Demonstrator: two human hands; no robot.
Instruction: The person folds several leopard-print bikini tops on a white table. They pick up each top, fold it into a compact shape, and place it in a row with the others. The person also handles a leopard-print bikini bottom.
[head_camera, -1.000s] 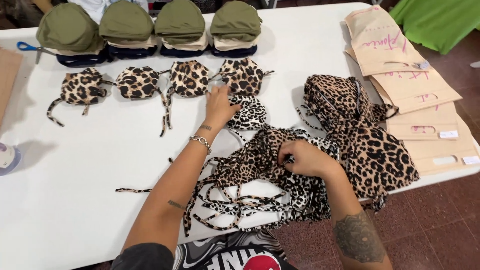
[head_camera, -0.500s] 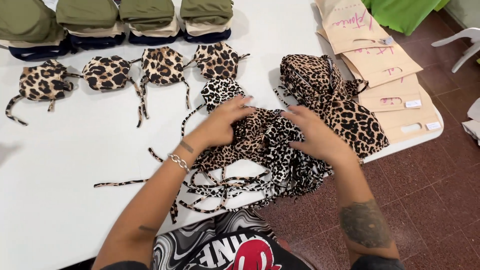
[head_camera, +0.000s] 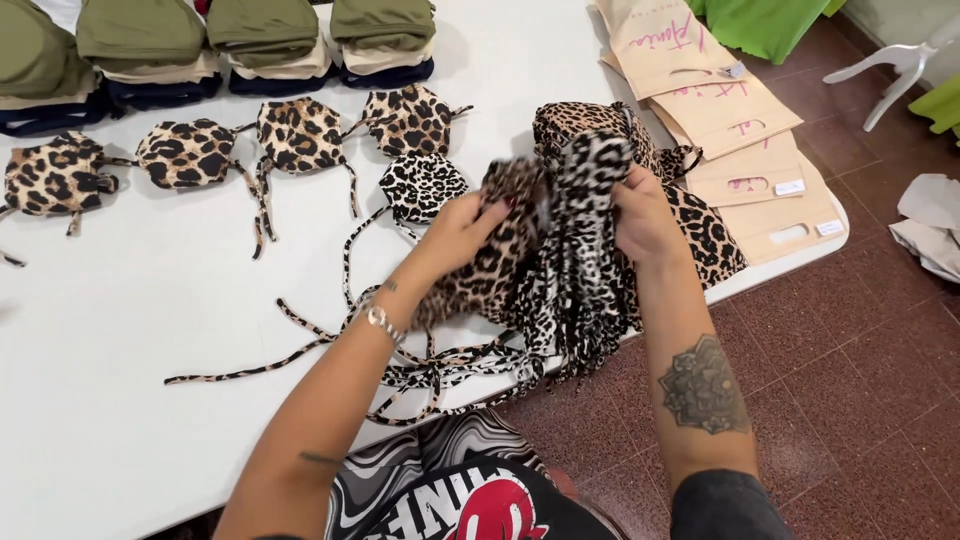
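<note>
Head view looks down on a big white table (head_camera: 150, 330), with folded olive-green garments (head_camera: 215, 35) stacked along its far edge, tan paper bags (head_camera: 745, 140) off to the right and a row of small leopard-print pieces (head_camera: 300, 135) laid flat in between. Both hands are up over the near edge, left hand (head_camera: 465, 232) and right hand (head_camera: 645, 215) each closed on a bunch of leopard-print swimwear (head_camera: 555, 260), so it's lifted off the table with its thin strings (head_camera: 440, 375) dangling and trailing on the surface.
</note>
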